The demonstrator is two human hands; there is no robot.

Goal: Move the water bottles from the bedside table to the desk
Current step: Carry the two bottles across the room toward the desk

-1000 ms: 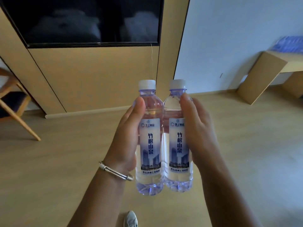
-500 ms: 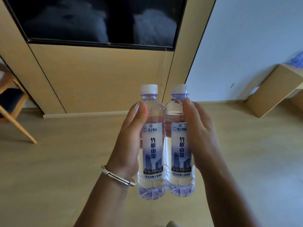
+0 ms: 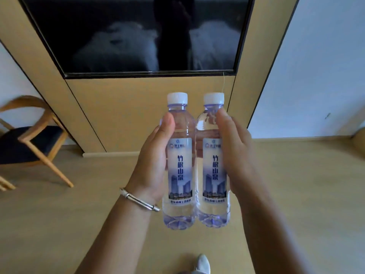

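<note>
Two clear water bottles with white caps and blue-and-white labels stand upright side by side in the air, touching each other. My left hand point(image 3: 153, 163) grips the left bottle point(image 3: 179, 169) from its left side, thumb on the front. My right hand point(image 3: 235, 153) grips the right bottle point(image 3: 214, 169) from its right side, fingers wrapped behind. A silver bracelet sits on my left wrist. Neither the bedside table nor the desk is in view.
A dark television screen point(image 3: 138, 34) hangs on a tan wood wall panel point(image 3: 126, 115) straight ahead. A wooden chair with a dark seat point(image 3: 29, 143) stands at the left. A white wall point(image 3: 316, 76) is on the right. Wood floor point(image 3: 59, 214) lies below; a shoe tip point(image 3: 202, 264) shows.
The view has swung left: the television and chair shifted right and nearer, and the slanted wooden piece at the right left the frame. Both hands keep holding the bottles together.
</note>
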